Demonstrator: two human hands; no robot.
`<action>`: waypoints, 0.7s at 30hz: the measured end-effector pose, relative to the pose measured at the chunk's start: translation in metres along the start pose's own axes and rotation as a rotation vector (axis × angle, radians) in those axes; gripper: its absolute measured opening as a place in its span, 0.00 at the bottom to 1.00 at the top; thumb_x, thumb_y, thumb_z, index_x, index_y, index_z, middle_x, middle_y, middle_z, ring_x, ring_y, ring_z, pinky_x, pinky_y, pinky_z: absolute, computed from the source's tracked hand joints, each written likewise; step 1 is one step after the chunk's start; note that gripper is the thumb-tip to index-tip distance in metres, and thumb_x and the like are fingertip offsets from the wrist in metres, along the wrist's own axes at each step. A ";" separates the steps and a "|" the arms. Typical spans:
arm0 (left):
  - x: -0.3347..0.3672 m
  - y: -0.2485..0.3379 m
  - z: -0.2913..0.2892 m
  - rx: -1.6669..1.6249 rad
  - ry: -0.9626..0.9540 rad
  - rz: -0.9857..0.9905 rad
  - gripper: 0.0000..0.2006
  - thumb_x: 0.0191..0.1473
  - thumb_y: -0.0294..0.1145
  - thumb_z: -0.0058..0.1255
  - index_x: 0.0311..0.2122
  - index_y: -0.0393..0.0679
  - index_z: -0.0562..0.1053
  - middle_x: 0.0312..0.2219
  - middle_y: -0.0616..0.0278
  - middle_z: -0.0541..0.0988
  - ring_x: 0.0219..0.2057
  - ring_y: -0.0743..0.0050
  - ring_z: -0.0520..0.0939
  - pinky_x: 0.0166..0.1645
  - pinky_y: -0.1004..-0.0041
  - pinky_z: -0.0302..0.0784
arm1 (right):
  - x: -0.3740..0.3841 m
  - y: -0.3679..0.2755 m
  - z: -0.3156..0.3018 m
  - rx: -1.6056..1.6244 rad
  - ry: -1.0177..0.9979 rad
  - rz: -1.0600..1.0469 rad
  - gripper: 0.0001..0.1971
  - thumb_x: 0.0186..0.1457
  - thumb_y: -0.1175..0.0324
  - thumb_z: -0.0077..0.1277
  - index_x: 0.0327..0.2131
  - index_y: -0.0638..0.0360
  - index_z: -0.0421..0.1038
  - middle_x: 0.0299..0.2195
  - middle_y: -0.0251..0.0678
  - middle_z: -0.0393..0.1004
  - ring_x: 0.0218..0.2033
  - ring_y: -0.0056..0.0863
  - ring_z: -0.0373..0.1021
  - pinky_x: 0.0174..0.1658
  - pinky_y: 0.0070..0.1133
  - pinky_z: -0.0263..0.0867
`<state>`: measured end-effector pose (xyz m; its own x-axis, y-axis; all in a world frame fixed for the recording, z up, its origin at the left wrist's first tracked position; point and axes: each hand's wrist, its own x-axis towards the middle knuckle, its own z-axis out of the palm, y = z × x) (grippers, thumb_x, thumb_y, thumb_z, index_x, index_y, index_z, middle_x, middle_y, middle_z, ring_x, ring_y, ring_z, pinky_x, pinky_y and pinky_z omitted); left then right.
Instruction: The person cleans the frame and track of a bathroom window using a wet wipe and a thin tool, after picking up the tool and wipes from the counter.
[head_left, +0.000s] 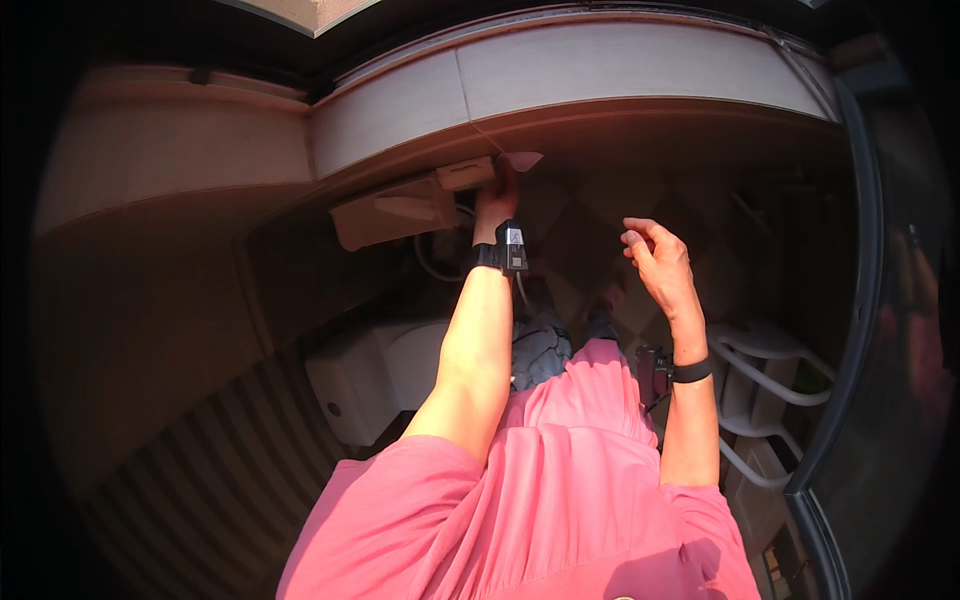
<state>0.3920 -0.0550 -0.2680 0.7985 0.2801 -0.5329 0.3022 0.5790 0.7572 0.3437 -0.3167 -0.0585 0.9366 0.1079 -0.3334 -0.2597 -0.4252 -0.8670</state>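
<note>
My left arm reaches far forward, and my left hand (pixel 496 197) is in shade beside a small beige box (pixel 466 174) by the wall. Just past its fingertips shows a pale, pinkish flat piece (pixel 523 160) with a pointed end, which the fingers seem to grip. Shadow hides most of these fingers, and what the piece is made of cannot be told. My right hand (pixel 658 262) hangs in the light to the right, above the floor. Its fingers are loosely bent and slightly apart, with nothing in them. Both wrists wear black straps, the left one with a small device (pixel 514 248).
A larger beige container (pixel 395 213) adjoins the small box, with a pale hose (pixel 424 258) below. A white ledge (pixel 600 75) curves across the far side. White fixture (pixel 350 385) stands at left, a white rack (pixel 775 395) at right, beside a dark frame (pixel 868 250). Tiled floor (pixel 575 225) lies below.
</note>
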 end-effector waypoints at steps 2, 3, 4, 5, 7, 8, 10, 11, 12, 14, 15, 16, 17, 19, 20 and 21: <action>0.004 -0.005 0.004 0.542 -0.023 0.290 0.17 0.60 0.30 0.26 0.50 0.36 0.63 0.47 0.51 0.68 0.48 0.61 0.70 0.49 0.66 0.71 | 0.000 0.005 -0.003 -0.015 0.013 0.001 0.12 0.51 0.70 0.45 0.39 0.65 0.70 0.29 0.42 0.75 0.27 0.25 0.72 0.34 0.19 0.67; 0.002 -0.013 0.007 0.493 0.025 0.315 0.17 0.59 0.33 0.30 0.48 0.34 0.65 0.45 0.49 0.70 0.47 0.61 0.71 0.49 0.68 0.70 | -0.001 0.006 -0.005 -0.016 0.025 0.011 0.12 0.51 0.70 0.45 0.39 0.65 0.70 0.29 0.42 0.75 0.27 0.25 0.72 0.34 0.19 0.67; 0.010 -0.021 0.001 0.463 0.053 0.331 0.18 0.58 0.34 0.33 0.47 0.33 0.66 0.44 0.48 0.71 0.47 0.61 0.72 0.49 0.69 0.69 | -0.004 0.002 -0.006 -0.022 0.030 0.023 0.12 0.51 0.70 0.45 0.39 0.65 0.70 0.29 0.42 0.75 0.27 0.25 0.72 0.34 0.20 0.67; 0.020 -0.031 -0.003 0.435 0.076 0.347 0.18 0.58 0.35 0.35 0.46 0.32 0.67 0.43 0.47 0.73 0.47 0.61 0.72 0.50 0.70 0.69 | -0.004 0.003 -0.006 -0.030 0.046 0.032 0.12 0.51 0.70 0.45 0.39 0.65 0.70 0.29 0.42 0.75 0.27 0.25 0.72 0.34 0.20 0.67; 0.045 -0.055 -0.045 -0.835 -0.240 0.097 0.17 0.57 0.29 0.31 0.47 0.31 0.66 0.42 0.49 0.73 0.47 0.61 0.72 0.52 0.67 0.66 | -0.008 -0.003 -0.002 -0.034 0.016 0.020 0.13 0.51 0.70 0.45 0.39 0.65 0.70 0.29 0.42 0.75 0.27 0.25 0.72 0.34 0.20 0.67; 0.046 -0.060 -0.047 -0.839 -0.242 0.083 0.17 0.57 0.29 0.31 0.47 0.31 0.66 0.42 0.49 0.73 0.47 0.61 0.72 0.52 0.67 0.66 | -0.008 0.000 -0.005 -0.037 0.026 0.031 0.13 0.51 0.70 0.45 0.39 0.65 0.70 0.29 0.42 0.75 0.27 0.26 0.72 0.34 0.20 0.67; 0.039 -0.062 -0.039 -1.390 -0.394 -0.263 0.18 0.55 0.22 0.27 0.48 0.29 0.64 0.41 0.50 0.74 0.46 0.60 0.72 0.54 0.65 0.64 | -0.009 0.014 -0.009 -0.057 0.048 0.053 0.13 0.51 0.70 0.44 0.39 0.65 0.70 0.29 0.42 0.75 0.27 0.26 0.72 0.34 0.20 0.67; 0.039 -0.055 -0.032 -1.389 -0.397 -0.263 0.18 0.55 0.22 0.27 0.48 0.29 0.64 0.41 0.50 0.74 0.46 0.60 0.72 0.54 0.65 0.64 | -0.008 0.016 -0.009 -0.063 0.051 0.052 0.13 0.51 0.70 0.44 0.39 0.65 0.70 0.29 0.42 0.75 0.27 0.26 0.72 0.34 0.20 0.67; 0.036 -0.049 -0.027 -1.461 -0.231 -0.317 0.17 0.55 0.23 0.28 0.47 0.31 0.65 0.41 0.50 0.74 0.47 0.60 0.72 0.53 0.64 0.65 | -0.007 0.016 -0.009 -0.063 0.049 0.048 0.13 0.51 0.70 0.44 0.39 0.65 0.70 0.29 0.42 0.75 0.27 0.26 0.72 0.34 0.20 0.67; 0.032 -0.028 -0.018 -1.525 -0.073 -0.362 0.16 0.55 0.24 0.29 0.46 0.32 0.66 0.41 0.51 0.74 0.47 0.60 0.72 0.52 0.64 0.66 | -0.005 0.010 -0.007 -0.073 0.034 0.036 0.12 0.51 0.70 0.45 0.39 0.65 0.70 0.28 0.42 0.74 0.26 0.26 0.72 0.34 0.20 0.67; 0.027 -0.019 -0.013 -1.522 -0.019 -0.382 0.16 0.55 0.24 0.29 0.45 0.33 0.67 0.40 0.50 0.74 0.44 0.60 0.73 0.50 0.65 0.68 | -0.005 0.007 -0.006 -0.072 0.031 0.027 0.12 0.51 0.70 0.45 0.39 0.65 0.70 0.28 0.42 0.74 0.26 0.26 0.72 0.34 0.20 0.67; 0.023 -0.007 -0.010 -1.522 0.026 -0.383 0.15 0.56 0.25 0.30 0.44 0.33 0.68 0.38 0.50 0.74 0.42 0.60 0.74 0.47 0.65 0.70 | -0.003 0.000 -0.005 -0.060 0.020 -0.021 0.12 0.51 0.70 0.45 0.39 0.65 0.70 0.28 0.42 0.74 0.26 0.26 0.72 0.33 0.20 0.67; 0.018 0.004 -0.002 -1.518 0.072 -0.400 0.14 0.56 0.25 0.30 0.43 0.34 0.68 0.37 0.50 0.74 0.40 0.59 0.74 0.45 0.66 0.72 | 0.000 -0.006 -0.006 -0.050 0.020 -0.058 0.12 0.52 0.70 0.45 0.39 0.65 0.70 0.28 0.42 0.74 0.26 0.26 0.72 0.33 0.20 0.67; 0.007 0.023 0.009 -1.514 0.172 -0.427 0.13 0.56 0.27 0.31 0.40 0.36 0.70 0.34 0.49 0.75 0.35 0.59 0.76 0.40 0.67 0.76 | 0.006 -0.016 -0.008 -0.055 0.011 -0.116 0.12 0.52 0.70 0.45 0.39 0.65 0.70 0.28 0.42 0.74 0.26 0.26 0.72 0.33 0.20 0.67; 0.002 0.033 0.010 -1.514 0.225 -0.438 0.13 0.57 0.27 0.31 0.39 0.36 0.70 0.32 0.49 0.75 0.33 0.59 0.77 0.37 0.68 0.78 | 0.008 -0.022 -0.007 -0.062 0.004 -0.158 0.12 0.52 0.69 0.45 0.38 0.65 0.70 0.28 0.42 0.74 0.26 0.26 0.72 0.33 0.20 0.67; -0.002 0.046 0.006 -1.521 0.219 -0.420 0.13 0.57 0.27 0.31 0.39 0.36 0.70 0.32 0.49 0.75 0.33 0.59 0.77 0.37 0.68 0.78 | 0.008 -0.031 -0.006 -0.055 -0.011 -0.161 0.12 0.52 0.70 0.45 0.38 0.66 0.70 0.28 0.41 0.74 0.27 0.26 0.72 0.33 0.20 0.67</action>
<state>0.4076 -0.0338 -0.2298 0.6682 -0.0675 -0.7409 -0.4137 0.7939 -0.4455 0.3608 -0.3078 -0.0317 0.9622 0.1883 -0.1967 -0.0933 -0.4506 -0.8878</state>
